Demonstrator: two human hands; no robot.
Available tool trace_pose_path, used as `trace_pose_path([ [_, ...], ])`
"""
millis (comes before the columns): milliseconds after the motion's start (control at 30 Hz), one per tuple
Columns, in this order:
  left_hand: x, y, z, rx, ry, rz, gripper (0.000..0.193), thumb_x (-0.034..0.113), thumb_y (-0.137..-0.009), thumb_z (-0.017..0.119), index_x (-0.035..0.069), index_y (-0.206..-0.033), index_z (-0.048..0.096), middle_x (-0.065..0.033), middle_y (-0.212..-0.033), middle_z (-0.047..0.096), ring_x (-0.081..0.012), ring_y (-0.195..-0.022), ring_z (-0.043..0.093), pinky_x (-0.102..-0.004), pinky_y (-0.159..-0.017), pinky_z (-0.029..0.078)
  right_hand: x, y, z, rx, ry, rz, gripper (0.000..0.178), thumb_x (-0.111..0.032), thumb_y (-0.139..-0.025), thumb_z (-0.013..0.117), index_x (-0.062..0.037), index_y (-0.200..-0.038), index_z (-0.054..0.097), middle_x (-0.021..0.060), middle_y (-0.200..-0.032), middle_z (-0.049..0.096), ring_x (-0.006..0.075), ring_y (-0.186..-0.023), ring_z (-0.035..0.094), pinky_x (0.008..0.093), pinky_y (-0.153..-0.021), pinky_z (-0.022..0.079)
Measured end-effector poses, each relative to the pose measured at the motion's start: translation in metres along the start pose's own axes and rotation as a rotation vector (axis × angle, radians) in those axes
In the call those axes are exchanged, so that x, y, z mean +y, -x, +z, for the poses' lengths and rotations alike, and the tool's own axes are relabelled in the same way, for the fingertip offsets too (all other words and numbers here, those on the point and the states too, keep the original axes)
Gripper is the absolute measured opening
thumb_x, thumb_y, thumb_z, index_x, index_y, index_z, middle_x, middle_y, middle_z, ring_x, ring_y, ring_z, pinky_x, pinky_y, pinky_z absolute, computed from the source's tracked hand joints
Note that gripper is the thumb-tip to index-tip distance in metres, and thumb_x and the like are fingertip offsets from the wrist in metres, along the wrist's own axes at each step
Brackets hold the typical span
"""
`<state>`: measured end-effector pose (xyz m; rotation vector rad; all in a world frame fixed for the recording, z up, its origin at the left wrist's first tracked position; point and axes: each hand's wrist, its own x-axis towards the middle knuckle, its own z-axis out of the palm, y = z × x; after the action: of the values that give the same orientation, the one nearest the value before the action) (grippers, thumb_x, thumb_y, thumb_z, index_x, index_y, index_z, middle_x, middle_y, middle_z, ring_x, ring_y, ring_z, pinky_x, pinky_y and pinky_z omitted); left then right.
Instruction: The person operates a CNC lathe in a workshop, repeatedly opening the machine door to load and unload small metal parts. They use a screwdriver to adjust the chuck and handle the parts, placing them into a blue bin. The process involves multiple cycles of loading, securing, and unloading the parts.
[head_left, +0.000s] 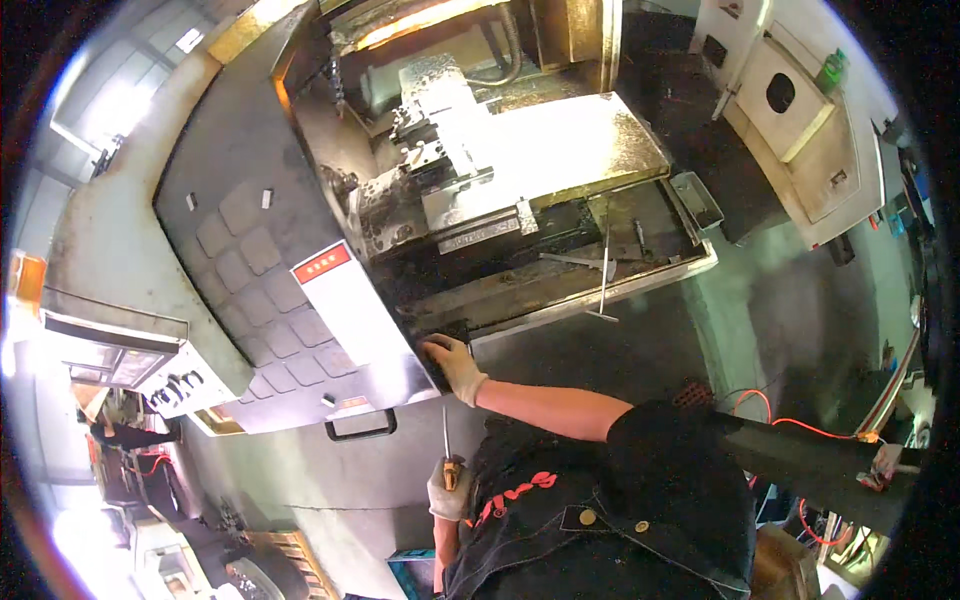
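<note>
My right hand, in a pale glove, is closed round the lower edge of a grey machine door with a white label on it. The fingertips are partly hidden at that edge. Lower down, my gloved left hand is closed round the orange-brown handle of a screwdriver. Its long thin shaft points up towards the door. Beyond the door lies the lathe's interior, with a chuck and a bright metal slide cover.
A T-shaped rod leans over the machine's front rim. The door has a black pull handle. At left is a control panel; a metal box hangs at the machine's right end. An orange hose runs at right.
</note>
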<state>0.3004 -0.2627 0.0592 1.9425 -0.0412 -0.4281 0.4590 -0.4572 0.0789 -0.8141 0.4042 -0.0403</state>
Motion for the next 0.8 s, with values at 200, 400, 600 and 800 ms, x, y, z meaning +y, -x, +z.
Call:
trace_pose_path([
  [200, 0.000, -0.022, -0.016, 0.121, -0.176, 0.022, 0.016, 0.003, -0.075, 0.063, 0.001, -0.091, 0.059, -0.0027, -0.066, 0.059, -0.0093, -0.057, 0.055, -0.0254, -0.052, 0.046, 0.047, -0.012, 0.040, 0.044, -0.634, 0.256, 0.021, -0.021, -0.089, 0.052, -0.0066, -0.102, 0.059, 0.0030, -0.077, 0.060, 0.0131, -0.063, 0.057, 0.0244, -0.048, 0.045],
  [400, -0.004, -0.050, -0.059, 0.115, -0.146, -0.079, 0.021, 0.015, -0.074, 0.064, 0.007, -0.094, 0.062, -0.0132, -0.074, 0.064, -0.0251, -0.069, 0.064, -0.0353, -0.065, 0.049, 0.100, -0.036, 0.038, 0.010, -0.481, 0.403, 0.021, -0.024, -0.089, 0.052, -0.0071, -0.099, 0.060, 0.0030, -0.080, 0.060, 0.0141, -0.068, 0.056, 0.0271, -0.055, 0.044],
  [600, 0.016, -0.112, -0.066, -0.058, -0.552, -0.118, 0.036, 0.035, -0.077, 0.058, 0.012, -0.104, 0.060, -0.0198, -0.088, 0.064, -0.0385, -0.086, 0.061, -0.0457, -0.073, 0.048, 0.155, -0.059, -0.081, 0.035, 0.046, 0.147, 0.019, -0.025, -0.089, 0.053, -0.0087, -0.097, 0.058, 0.0045, -0.078, 0.060, 0.0181, -0.068, 0.057, 0.0309, -0.058, 0.046],
  [800, 0.003, -0.147, -0.081, -0.102, -0.571, -0.070, 0.039, 0.039, -0.078, 0.057, 0.011, -0.105, 0.059, -0.0232, -0.092, 0.063, -0.0424, -0.087, 0.060, -0.0502, -0.075, 0.047, 0.117, 0.004, -0.075, 0.226, -0.225, 0.297, 0.022, -0.027, -0.087, 0.056, -0.0087, -0.100, 0.057, 0.0046, -0.088, 0.059, 0.0187, -0.075, 0.056, 0.0303, -0.064, 0.044],
])
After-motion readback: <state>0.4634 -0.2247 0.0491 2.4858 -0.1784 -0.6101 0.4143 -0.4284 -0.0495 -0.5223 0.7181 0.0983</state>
